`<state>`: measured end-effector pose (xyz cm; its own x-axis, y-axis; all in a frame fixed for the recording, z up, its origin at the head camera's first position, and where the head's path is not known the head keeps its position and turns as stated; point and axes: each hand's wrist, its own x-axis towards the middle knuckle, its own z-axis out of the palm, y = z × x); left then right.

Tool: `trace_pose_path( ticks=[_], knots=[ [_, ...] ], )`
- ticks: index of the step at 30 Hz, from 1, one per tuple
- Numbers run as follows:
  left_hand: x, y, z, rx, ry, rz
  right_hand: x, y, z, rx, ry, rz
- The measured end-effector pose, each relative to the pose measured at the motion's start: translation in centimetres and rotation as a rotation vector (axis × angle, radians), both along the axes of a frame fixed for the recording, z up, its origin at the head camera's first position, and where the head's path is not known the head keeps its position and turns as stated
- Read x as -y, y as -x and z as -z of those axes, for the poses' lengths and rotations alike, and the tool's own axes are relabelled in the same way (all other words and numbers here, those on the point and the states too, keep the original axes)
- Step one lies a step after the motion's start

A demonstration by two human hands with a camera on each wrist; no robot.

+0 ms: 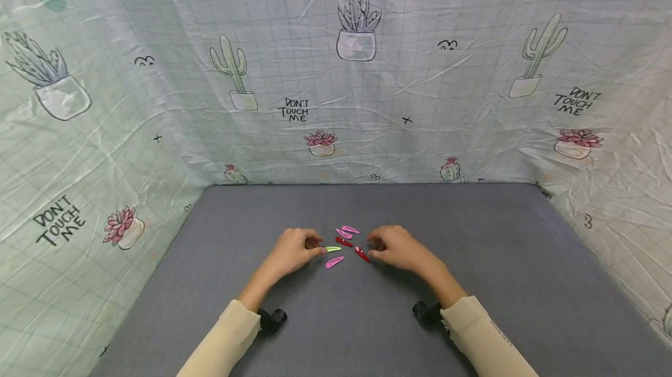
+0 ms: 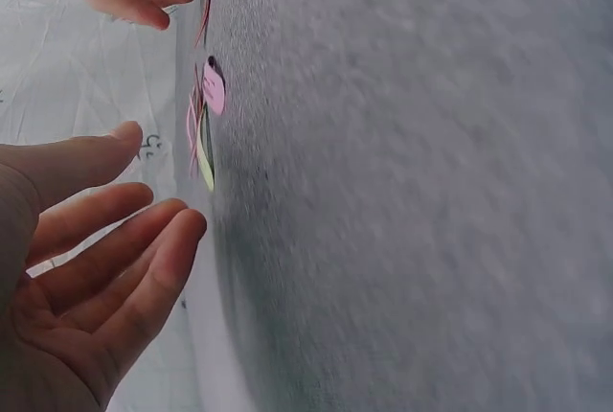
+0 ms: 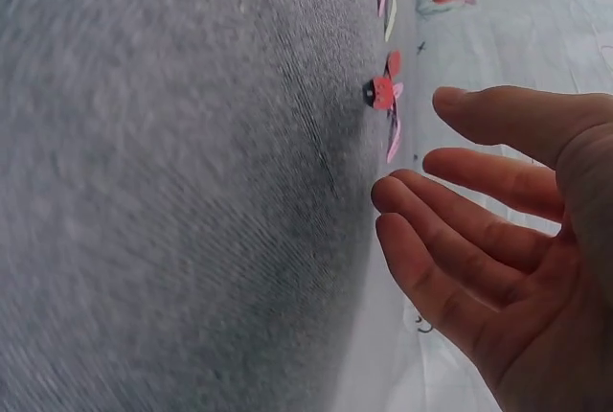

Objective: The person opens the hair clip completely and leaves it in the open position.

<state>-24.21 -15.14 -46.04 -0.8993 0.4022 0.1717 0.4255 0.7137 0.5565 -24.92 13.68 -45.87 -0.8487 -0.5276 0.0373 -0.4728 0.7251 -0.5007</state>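
Observation:
Several snap hair clips lie in a loose cluster between the two hands. Two pink clips [image 1: 350, 229] are at the back, and a red clip [image 1: 343, 241] lies just in front of them. A second red clip [image 1: 361, 254] slants near my right hand [image 1: 396, 247]. The yellow-green clip [image 1: 333, 248] lies by the fingertips of my left hand [image 1: 294, 248]; whether they touch is unclear. Nearest me is another pink clip [image 1: 335, 261]. In the wrist views, fingers of the left hand [image 2: 105, 259] and right hand [image 3: 488, 240] curve loosely, with nothing held.
A dark grey tabletop [image 1: 336, 324] lies under both hands. Behind it and at both sides hangs a pale sheet [image 1: 399, 85] printed with cacti and lettering. Black camera mounts [image 1: 273, 321] sit on both wrists, below beige sleeves [image 1: 485, 336].

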Motion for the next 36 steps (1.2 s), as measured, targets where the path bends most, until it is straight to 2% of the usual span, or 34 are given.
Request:
trace_pose_path(
  ticks=[13, 19, 26, 36],
  knots=[
    [-3.1, 1.2, -0.1, 0.003, -0.002, 0.070, 1.0, -0.1, 0.3, 0.038, 0.003, 0.009],
    [-4.6, 1.6, 0.0, 0.021, 0.030, 0.103, 1.1, -0.1, 0.6, 0.014, 0.001, -0.003],
    [-5.9, 1.9, 0.2, -0.012, 0.090, 0.136, 1.2, -0.2, 0.6, 0.044, 0.008, 0.015],
    [-7.0, 2.3, 0.6, 0.063, 0.101, 0.179, 1.1, 0.3, 0.7, 0.061, 0.029, 0.031]
  ],
)
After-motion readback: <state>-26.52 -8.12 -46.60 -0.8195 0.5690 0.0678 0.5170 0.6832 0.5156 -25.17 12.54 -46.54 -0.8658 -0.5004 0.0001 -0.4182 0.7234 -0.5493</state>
